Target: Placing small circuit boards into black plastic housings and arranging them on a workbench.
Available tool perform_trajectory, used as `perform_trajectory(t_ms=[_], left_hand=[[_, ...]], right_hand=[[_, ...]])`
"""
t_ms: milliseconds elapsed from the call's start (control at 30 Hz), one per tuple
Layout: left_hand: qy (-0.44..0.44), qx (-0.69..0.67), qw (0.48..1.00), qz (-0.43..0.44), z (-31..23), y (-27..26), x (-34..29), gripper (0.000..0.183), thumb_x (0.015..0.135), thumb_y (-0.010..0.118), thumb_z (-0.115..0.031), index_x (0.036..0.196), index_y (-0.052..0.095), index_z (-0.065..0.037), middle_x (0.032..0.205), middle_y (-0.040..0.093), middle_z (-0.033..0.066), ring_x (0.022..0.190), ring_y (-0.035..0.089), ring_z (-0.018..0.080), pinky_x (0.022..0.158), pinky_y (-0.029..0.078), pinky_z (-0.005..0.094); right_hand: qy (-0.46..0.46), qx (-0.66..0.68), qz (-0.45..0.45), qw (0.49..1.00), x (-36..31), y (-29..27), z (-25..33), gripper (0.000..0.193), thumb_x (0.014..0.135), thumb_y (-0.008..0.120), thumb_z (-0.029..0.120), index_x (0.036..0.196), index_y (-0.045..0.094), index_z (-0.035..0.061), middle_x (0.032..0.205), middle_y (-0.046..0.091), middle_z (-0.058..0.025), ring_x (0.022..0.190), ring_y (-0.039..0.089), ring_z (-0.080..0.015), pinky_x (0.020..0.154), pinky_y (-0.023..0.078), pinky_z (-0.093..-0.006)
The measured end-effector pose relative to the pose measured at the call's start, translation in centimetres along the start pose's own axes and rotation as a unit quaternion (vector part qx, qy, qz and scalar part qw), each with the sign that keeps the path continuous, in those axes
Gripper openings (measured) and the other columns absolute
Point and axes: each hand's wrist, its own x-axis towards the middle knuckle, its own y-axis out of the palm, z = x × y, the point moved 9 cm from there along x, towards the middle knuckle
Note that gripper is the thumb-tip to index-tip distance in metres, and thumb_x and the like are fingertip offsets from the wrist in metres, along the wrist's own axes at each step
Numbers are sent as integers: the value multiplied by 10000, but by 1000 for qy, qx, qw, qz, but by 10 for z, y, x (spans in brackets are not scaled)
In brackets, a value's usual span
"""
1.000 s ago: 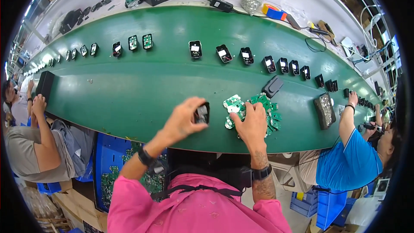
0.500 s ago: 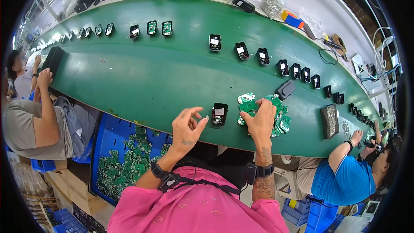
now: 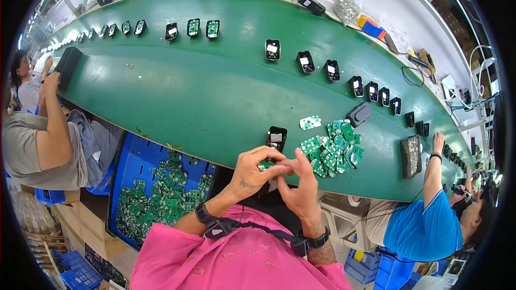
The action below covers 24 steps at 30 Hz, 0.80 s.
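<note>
Small green circuit board (image 3: 265, 165): held at the near edge of the belt, directly in front of the person, pinched between the fingertips of both hands; mostly covered by the fingers, so its face cannot be read.

Green conveyor belt (image 3: 204, 91): runs the full width of the view, curving with the lens. A row of small black housings (image 3: 272, 49) stands along its far side, spaced apart; some show green boards inside, others white inserts.

Blue bin (image 3: 141, 157): below the belt's near edge, on the person's left, filled with loose green boards (image 3: 161, 204).

Pile of green circuit boards (image 3: 334, 147): on the belt, just right of the hands; one single board (image 3: 310, 122) lies apart on its far side.

Flat dark tray (image 3: 411, 156): on the belt to the right, near a co-worker's raised hand (image 3: 438, 142).

Dark cover (image 3: 358, 114): lying just beyond the pile.

Black housing (image 3: 276, 137): open, on the belt just beyond the hands, not touched.

Left hand (image 3: 252, 169): fingers curled together, thumb and forefinger closed on the small board.

Right hand (image 3: 301, 182): fingers raised, tips together against the board from the right side.
</note>
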Motion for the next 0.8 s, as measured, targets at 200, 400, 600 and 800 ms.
perform_trajectory(t_ms=[200,400,600,800], left_hand=[[36,-50,997,-41,4,-8,-14,506,929,671,-109,1384,466,-22,1283,505,92,760,568,109,665,498,229],[-10,-89,995,-39,15,-16,-6,671,831,781,-69,1404,433,-27,1321,442,83,799,550,65,667,488,215],[-122,-97,978,-142,47,-45,-12,601,806,801,-8,1325,499,3,1173,505,56,678,497,27,578,411,186],[-133,-33,984,-111,50,-40,-16,501,838,780,-43,1276,542,14,1088,556,57,695,522,25,582,419,179]], right_hand=[[258,183,-48,948,-8,1,-45,182,955,624,73,1108,616,-25,876,621,-42,701,558,-68,583,452,-214],[361,260,37,895,8,18,-60,221,995,610,166,863,663,-4,654,581,32,541,464,-21,474,336,-209],[362,216,-43,906,34,18,-87,285,984,625,202,804,674,-14,631,593,20,529,442,-24,467,314,-227],[352,116,-53,927,32,18,-89,301,984,625,217,825,687,-31,640,614,6,555,489,-40,495,369,-238]])
